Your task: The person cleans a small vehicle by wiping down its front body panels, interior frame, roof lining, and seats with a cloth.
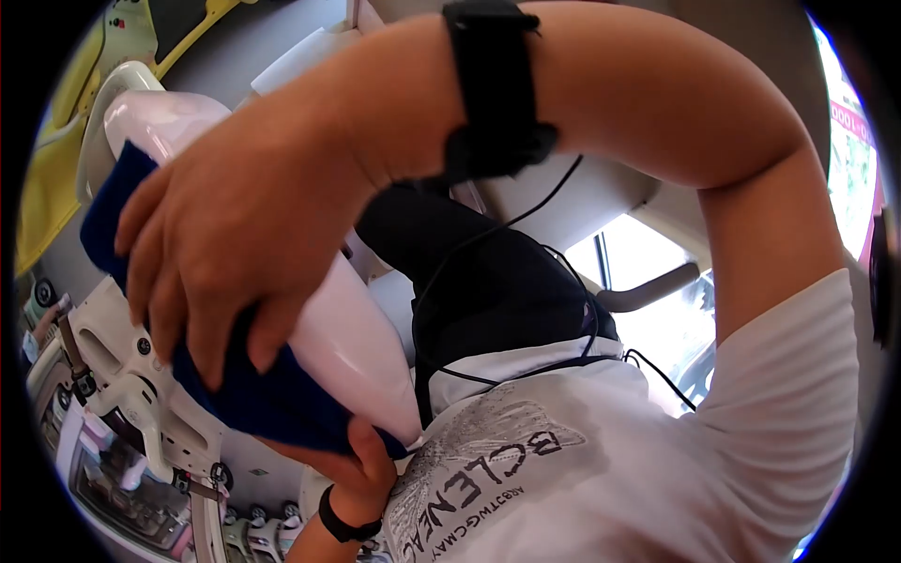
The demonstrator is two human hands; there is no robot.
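Observation:
A glossy pale pink-white rounded piece point(352, 342) runs diagonally from the upper left to my shirt. Dark blue cloth point(282, 399) lies along its left side and shows again beyond my right fingers. My right hand point(235, 235) reaches over from the top, its bent fingers pressed onto the cloth. Under the lower end, my left hand point(368, 469) has its thumb against the cloth near the tip of the piece; its other fingers are mostly hidden behind the cloth.
White molded parts with small wheels point(141, 413) stand at the lower left. A yellow frame point(56, 206) is at the upper left. My black-clothed leg point(497, 281) and a thin black cable point(535, 208) lie close to the right of the pink-white piece.

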